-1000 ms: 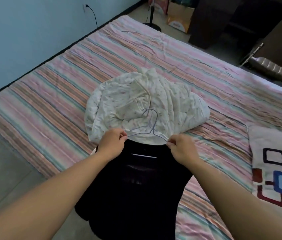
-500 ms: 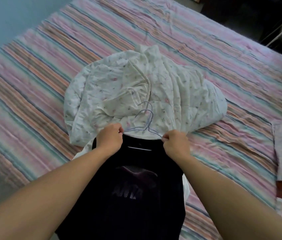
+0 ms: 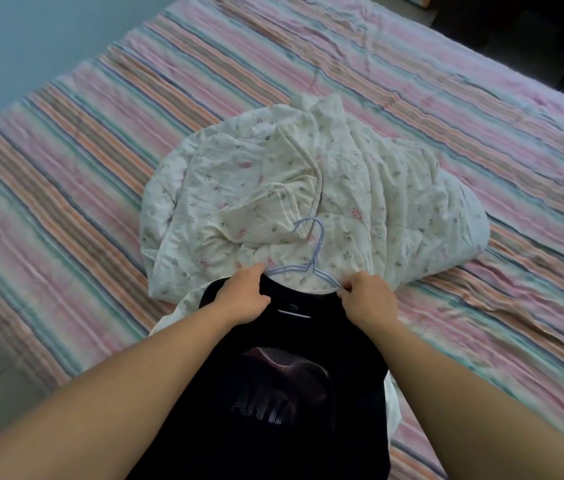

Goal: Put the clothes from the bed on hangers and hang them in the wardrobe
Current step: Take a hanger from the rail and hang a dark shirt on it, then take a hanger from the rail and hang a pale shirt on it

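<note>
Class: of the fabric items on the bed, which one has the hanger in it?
The black T-shirt, nearest the camera: the wire hanger enters its neckline, both hands gripping there. The floral bundle merely lies under the hook.

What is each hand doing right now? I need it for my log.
Left hand: grips the black shirt at its collar.
Right hand: pinches the shirt's other shoulder by the wire hanger.

Location type: domestic bedroom. Indicators: a wide bed [image 3: 107, 140] covered with a sheet striped in pink, orange and green fills most of the view; a crumpled floral quilt [image 3: 360, 188] lies on it; a wire hanger [image 3: 311, 258] and a black T-shirt [image 3: 284, 393] rest at the bed edge; a plain pale blue wall [image 3: 24, 39] stands behind the bed
</note>
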Tool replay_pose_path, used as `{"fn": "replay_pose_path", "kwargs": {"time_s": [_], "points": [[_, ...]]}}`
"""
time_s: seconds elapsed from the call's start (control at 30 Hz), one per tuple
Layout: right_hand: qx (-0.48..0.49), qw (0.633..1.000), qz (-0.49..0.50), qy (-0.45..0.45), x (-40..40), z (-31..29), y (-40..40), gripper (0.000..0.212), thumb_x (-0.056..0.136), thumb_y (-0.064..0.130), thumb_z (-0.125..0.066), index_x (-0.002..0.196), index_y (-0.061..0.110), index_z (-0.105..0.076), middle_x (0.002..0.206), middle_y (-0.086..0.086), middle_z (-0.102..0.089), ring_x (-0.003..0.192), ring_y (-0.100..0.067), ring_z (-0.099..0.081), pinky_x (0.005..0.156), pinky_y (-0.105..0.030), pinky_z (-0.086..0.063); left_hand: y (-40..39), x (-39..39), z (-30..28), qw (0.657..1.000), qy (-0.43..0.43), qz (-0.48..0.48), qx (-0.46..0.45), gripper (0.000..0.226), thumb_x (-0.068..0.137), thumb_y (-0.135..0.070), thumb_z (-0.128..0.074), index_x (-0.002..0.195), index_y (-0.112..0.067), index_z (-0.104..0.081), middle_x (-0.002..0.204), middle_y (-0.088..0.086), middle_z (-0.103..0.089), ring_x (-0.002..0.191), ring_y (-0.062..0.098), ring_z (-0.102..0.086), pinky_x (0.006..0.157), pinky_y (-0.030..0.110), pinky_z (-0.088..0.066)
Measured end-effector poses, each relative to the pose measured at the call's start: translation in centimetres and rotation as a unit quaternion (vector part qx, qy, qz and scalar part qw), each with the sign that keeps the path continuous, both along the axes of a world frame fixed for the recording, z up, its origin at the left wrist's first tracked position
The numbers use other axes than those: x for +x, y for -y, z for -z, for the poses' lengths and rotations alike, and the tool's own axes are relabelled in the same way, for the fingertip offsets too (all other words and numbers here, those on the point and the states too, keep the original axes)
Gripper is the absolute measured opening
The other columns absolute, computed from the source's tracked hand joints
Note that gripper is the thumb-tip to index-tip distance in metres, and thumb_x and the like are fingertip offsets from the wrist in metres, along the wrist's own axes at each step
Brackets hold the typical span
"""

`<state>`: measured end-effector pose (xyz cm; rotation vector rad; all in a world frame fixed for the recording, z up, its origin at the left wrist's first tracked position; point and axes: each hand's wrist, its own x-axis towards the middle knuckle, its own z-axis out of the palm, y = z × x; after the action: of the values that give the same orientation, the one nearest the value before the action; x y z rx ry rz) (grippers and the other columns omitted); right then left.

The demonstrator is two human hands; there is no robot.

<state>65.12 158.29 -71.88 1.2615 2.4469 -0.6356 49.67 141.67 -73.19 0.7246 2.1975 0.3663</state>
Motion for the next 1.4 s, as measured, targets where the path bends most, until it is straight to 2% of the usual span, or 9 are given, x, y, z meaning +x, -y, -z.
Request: {"fn": "replay_pose_path", "kwargs": {"time_s": [0.17,0.37,0.47,0.63,0.8,0.9,1.13,1.23,1.4], "points": [[0.029,0.999,-0.007,-0.013,-0.5,-3.6,1.1,0.025,0.085,0.005,-0.053,0.104,0.009,-0.069,0.094,-0.009,-0.069,0.086,-0.032,-0.064,0.069,-0.037,-0.05,0.7,-0.1,-3.0,0.999,-0.027,-0.029,0.021,0.058,0.087,-0.02,-0.067,0.141,-0.017,-0.046,0.13,0.009,-0.058,0.118,0.026,-0.056,0.099,0.038,-0.046],[0.04,0.998,-0.034,-0.043,-0.8,-9.8,3.6,0.023,0.086,0.007,-0.048,0.095,0.013,-0.069,0.088,-0.005,-0.066,0.081,-0.027,-0.062,0.065,-0.034,-0.048,3.0,-0.4,-9.4,0.998,-0.047,-0.029,0.032,0.046,0.09,-0.024,-0.065,0.134,-0.022,-0.053,0.122,0.005,-0.061,0.107,0.022,-0.059,0.086,0.029,-0.045],[0.04,0.996,-0.057,-0.053,-1.1,-13.4,5.5,0.022,0.084,0.007,-0.049,0.092,0.011,-0.069,0.086,-0.007,-0.067,0.082,-0.028,-0.063,0.07,-0.039,-0.055,5.0,-0.3,-13.4,0.997,-0.061,-0.024,0.04,0.048,0.089,-0.023,-0.066,0.135,-0.023,-0.052,0.125,0.003,-0.059,0.106,0.02,-0.059,0.085,0.029,-0.047],[0.036,0.992,-0.113,-0.048,-1.8,-20.5,10.2,0.031,0.086,0.009,-0.052,0.112,0.016,-0.067,0.103,-0.004,-0.068,0.089,-0.025,-0.063,0.074,-0.035,-0.053,9.5,-0.2,-20.9,0.995,-0.091,-0.004,0.033,0.053,0.088,-0.023,-0.062,0.139,-0.023,-0.048,0.132,0.002,-0.056,0.112,0.02,-0.058,0.089,0.033,-0.049],[0.04,0.982,-0.177,-0.051,-2.1,-28.6,16.9,0.038,0.079,0.005,-0.056,0.115,0.01,-0.065,0.104,-0.006,-0.07,0.088,-0.024,-0.068,0.077,-0.039,-0.058,16.6,1.1,-28.7,0.986,-0.16,-0.03,0.025,0.047,0.089,-0.029,-0.059,0.134,-0.025,-0.05,0.091,-0.01,-0.061,0.078,0.012,-0.06,0.062,0.029,-0.042],[0.066,0.972,-0.221,-0.05,-1.9,-33.1,21.2,0.037,0.079,0.008,-0.057,0.115,0.014,-0.065,0.107,-0.005,-0.069,0.093,-0.025,-0.067,0.086,-0.042,-0.055,21.6,2.3,-32.8,0.981,-0.185,-0.051,0.018,0.05,0.086,-0.036,-0.062,0.134,-0.027,-0.051,0.1,-0.009,-0.061,0.087,0.014,-0.06,0.068,0.029,-0.045],[0.096,0.935,-0.326,-0.107,-0.8,-43.5,32.1,0.04,0.078,0.014,-0.062,0.118,0.012,-0.064,0.106,-0.008,-0.069,0.092,-0.028,-0.068,0.075,-0.043,-0.057,33.3,4.7,-44.3,0.961,-0.272,-0.056,0.008,0.054,0.085,-0.038,-0.066,0.135,-0.026,-0.052,0.128,-0.002,-0.06,0.111,0.021,-0.059,0.087,0.035,-0.049],[0.074,0.913,-0.38,-0.132,0.0,-48.1,36.8,0.044,0.081,0.022,-0.066,0.125,0.022,-0.063,0.117,0.001,-0.066,0.098,-0.02,-0.066,0.081,-0.037,-0.056,38.5,7.1,-49.0,0.956,-0.286,-0.063,0.009,0.057,0.083,-0.045,-0.07,0.133,-0.027,-0.053,0.124,-0.001,-0.06,0.111,0.02,-0.058,0.086,0.035,-0.048],[0.035,0.866,-0.462,-0.187,1.7,-55.2,45.0,0.048,0.079,0.032,-0.08,0.124,0.022,-0.066,0.113,0.006,-0.069,0.094,-0.012,-0.066,0.085,-0.034,-0.058,48.0,11.7,-56.4,0.94,-0.326,-0.096,0.012,0.056,0.078,-0.051,-0.072,0.127,-0.029,-0.057,0.088,-0.012,-0.045,0.084,0.014,-0.047,0.071,0.03,-0.04]]}}
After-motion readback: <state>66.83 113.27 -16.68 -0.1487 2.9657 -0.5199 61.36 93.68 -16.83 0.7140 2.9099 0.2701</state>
